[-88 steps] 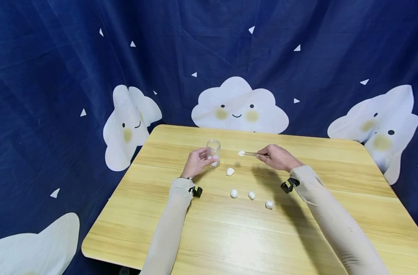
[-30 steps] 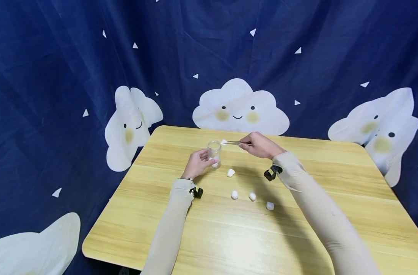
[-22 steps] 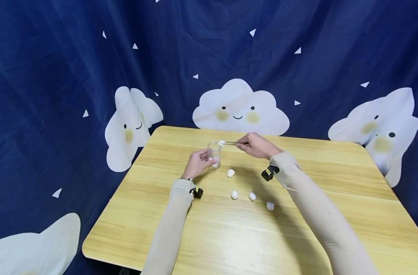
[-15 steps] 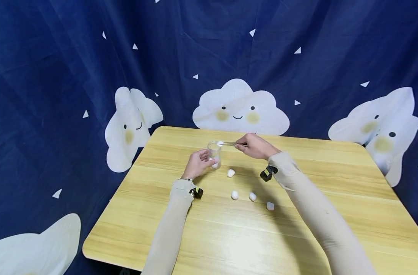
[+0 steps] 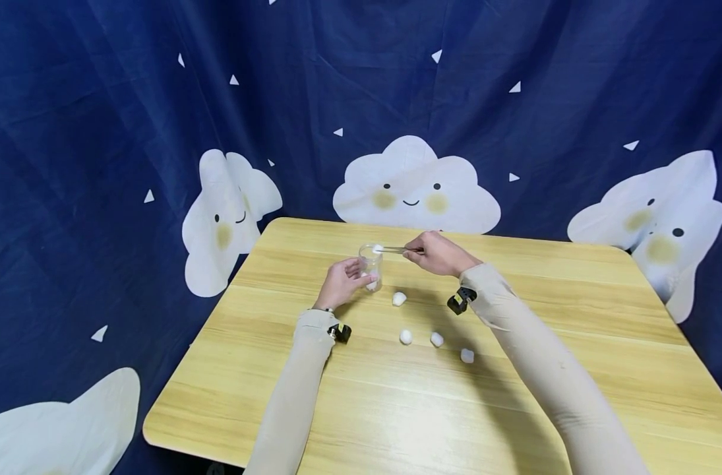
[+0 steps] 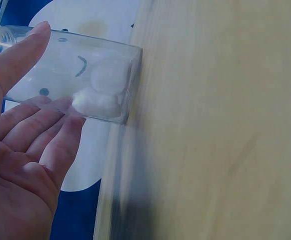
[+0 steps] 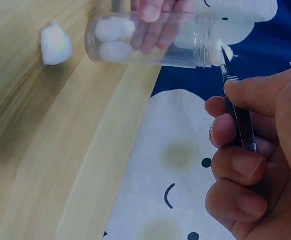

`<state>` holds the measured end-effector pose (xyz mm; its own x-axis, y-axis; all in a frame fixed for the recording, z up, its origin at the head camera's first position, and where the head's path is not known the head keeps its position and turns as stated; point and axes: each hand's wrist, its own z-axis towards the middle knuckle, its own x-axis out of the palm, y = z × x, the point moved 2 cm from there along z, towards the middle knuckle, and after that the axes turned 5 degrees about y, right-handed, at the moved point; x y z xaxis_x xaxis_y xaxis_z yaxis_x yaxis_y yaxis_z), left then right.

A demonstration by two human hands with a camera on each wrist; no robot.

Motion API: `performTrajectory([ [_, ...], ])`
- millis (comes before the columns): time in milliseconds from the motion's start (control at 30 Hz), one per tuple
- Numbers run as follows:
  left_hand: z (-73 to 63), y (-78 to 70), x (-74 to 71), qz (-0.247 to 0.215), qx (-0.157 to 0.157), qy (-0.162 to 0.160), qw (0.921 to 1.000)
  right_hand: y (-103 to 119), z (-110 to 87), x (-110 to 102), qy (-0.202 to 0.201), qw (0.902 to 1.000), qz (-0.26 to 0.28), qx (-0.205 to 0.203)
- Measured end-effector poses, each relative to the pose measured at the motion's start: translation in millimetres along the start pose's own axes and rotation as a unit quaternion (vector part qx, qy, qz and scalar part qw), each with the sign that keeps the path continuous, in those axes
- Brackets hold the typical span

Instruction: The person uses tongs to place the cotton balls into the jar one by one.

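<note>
Jar (image 6: 60,75), clear, smooth, cylindrical, is gripped by left hand (image 5: 338,282), cottony balls (image 6: 109,75) inside beside its fingers; right hand (image 5: 438,254) pinches slim tweezers (image 7: 242,120), fluffy ball (image 5: 377,249) beyond the fingertips at the mouth.

From well back and above, the head view faces forward and down over the table (image 5: 349,409) to the curtain (image 5: 307,72). Both wrist views look close-up and sideways past a palm, the left across the left hand (image 5: 339,285), the right past the right hand (image 5: 436,254); the jar (image 6: 65,75) and the left fingers (image 7: 150,30) appear in both.
</note>
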<state>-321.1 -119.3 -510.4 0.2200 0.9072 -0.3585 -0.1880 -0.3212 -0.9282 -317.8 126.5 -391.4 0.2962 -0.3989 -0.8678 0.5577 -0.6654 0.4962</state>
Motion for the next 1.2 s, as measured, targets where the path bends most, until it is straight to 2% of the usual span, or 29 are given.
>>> performTrajectory([
  [700, 1.3, 1.7, -1.3, 0.0, 0.002, 0.006, 1.0, 3, -1.5, 2, 0.001, 1.0, 0.004, -0.003],
  [1067, 1.2, 0.7, -0.4, -0.008, -0.005, 0.005, 0.9999, -9, -23.2, 1, -0.01, 0.9993, 0.009, 0.035],
  [1200, 1.6, 2.0, -0.3, -0.01, -0.003, 0.005, 0.9999, -16, -32.6, 3, -0.026, 0.9992, -0.003, 0.031],
])
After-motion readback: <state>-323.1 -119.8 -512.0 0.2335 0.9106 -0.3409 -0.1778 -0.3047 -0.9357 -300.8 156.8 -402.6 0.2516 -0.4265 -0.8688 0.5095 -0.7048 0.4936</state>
